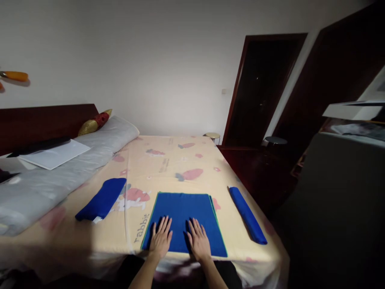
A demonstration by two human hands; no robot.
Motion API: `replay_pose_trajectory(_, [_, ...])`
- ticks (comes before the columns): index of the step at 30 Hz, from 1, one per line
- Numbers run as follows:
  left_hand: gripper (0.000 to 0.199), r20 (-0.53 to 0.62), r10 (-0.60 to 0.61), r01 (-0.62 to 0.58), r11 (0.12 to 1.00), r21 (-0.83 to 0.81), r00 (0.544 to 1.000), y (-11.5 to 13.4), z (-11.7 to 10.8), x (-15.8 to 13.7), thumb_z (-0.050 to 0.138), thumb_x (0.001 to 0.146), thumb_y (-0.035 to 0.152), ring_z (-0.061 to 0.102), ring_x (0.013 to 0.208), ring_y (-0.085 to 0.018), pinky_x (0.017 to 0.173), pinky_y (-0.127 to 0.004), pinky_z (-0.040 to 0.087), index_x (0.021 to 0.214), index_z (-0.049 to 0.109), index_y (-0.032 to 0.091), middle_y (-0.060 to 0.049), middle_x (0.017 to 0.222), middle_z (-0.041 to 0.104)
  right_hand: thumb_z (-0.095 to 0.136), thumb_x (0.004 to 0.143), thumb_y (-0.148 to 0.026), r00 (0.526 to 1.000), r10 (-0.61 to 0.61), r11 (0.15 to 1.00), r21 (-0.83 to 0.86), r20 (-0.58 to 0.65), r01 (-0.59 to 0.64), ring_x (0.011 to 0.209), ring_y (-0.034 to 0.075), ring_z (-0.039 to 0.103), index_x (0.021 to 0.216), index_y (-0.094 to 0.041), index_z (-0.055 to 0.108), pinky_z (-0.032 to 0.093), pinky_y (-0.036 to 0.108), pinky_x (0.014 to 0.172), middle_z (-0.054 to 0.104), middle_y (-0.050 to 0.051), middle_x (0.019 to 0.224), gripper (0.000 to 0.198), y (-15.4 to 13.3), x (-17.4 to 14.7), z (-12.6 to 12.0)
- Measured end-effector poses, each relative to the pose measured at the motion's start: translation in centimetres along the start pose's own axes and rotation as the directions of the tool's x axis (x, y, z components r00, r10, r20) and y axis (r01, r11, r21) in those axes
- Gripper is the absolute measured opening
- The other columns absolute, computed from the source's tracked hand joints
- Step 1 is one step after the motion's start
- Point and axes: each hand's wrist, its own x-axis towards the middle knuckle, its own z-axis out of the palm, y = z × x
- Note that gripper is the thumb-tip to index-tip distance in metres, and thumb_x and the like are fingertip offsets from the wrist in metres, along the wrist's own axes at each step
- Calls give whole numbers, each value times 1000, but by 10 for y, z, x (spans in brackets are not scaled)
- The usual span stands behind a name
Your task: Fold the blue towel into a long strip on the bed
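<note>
A blue cloth with green edging lies folded flat near the front edge of the bed. My left hand rests palm down on its left part, fingers stretched out. On its right part lies my right hand, also flat with the fingers spread. To the left is a folded blue cloth with a small white tag at its lower end. A rolled blue cloth lies to the right, close to the bed's right edge.
The bed wears a pale sheet with carrot and rabbit prints. Along its left side run a grey covered roll, a white board and a red and gold cushion. Stools stand beyond; a dark cabinet is at right.
</note>
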Motion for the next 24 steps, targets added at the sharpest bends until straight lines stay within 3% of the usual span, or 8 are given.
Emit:
replay_pose_trajectory(6, [58, 34, 118, -118, 993, 4, 992, 30, 15, 21, 27, 95, 28, 26, 145, -20, 116, -52, 27, 148, 5, 31, 1, 158, 27, 23, 97, -40, 990, -16, 997, 72, 137, 7, 143, 21, 27, 145, -18, 30, 30, 42, 118, 29, 6, 154, 53, -35, 18, 8])
replay_pose_trajectory(12, [63, -4, 235, -235, 972, 19, 972, 33, 18, 49, 28, 93, 20, 24, 146, -17, 118, -48, 28, 149, 0, 28, 1, 159, 26, 29, 95, -30, 988, -43, 996, 85, 149, 30, 144, 19, 25, 146, -19, 23, 28, 41, 119, 27, 3, 155, 52, -25, 37, 17])
replay_pose_trajectory(19, [63, 6, 213, -213, 977, 17, 977, 29, 25, 83, 28, 92, 19, 25, 146, -17, 117, -44, 30, 150, 4, 23, -3, 159, 26, 32, 93, -22, 989, -68, 995, 75, 134, 58, 145, 17, 24, 147, -20, 18, 28, 39, 118, 25, 3, 156, 56, -14, 68, 29])
replay_pose_trajectory(24, [66, -15, 266, -265, 964, 30, 964, 25, 32, 104, 27, 91, 16, 25, 146, -17, 118, -46, 28, 150, -2, 22, -4, 158, 28, 30, 93, -20, 989, -56, 997, 59, 134, 48, 143, 19, 28, 146, -14, 23, 32, 40, 117, 31, 7, 153, 53, -10, 86, 37])
